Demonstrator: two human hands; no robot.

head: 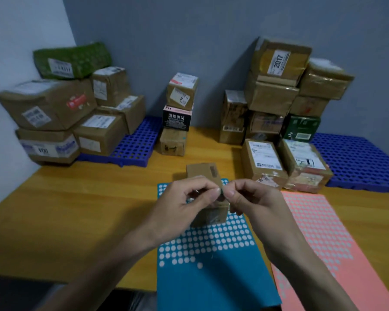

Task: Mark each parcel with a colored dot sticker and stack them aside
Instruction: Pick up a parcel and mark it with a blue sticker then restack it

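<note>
We log: small brown cardboard parcel (pixel 203 173) upright on yellow wooden table (pixel 76 209), its base on blue dot-sticker sheet (pixel 211 265). Our left hand (pixel 184 205) and right hand (pixel 254 203) meet in front of it, thumb and forefinger of each pressed together; thing pinched too small to tell. Pink dot-sticker sheet (pixel 323 243) just right. Three-parcel stack (pixel 177 115) behind; larger parcel piles on blue plastic grids (pixel 135 142) either side.
</note>
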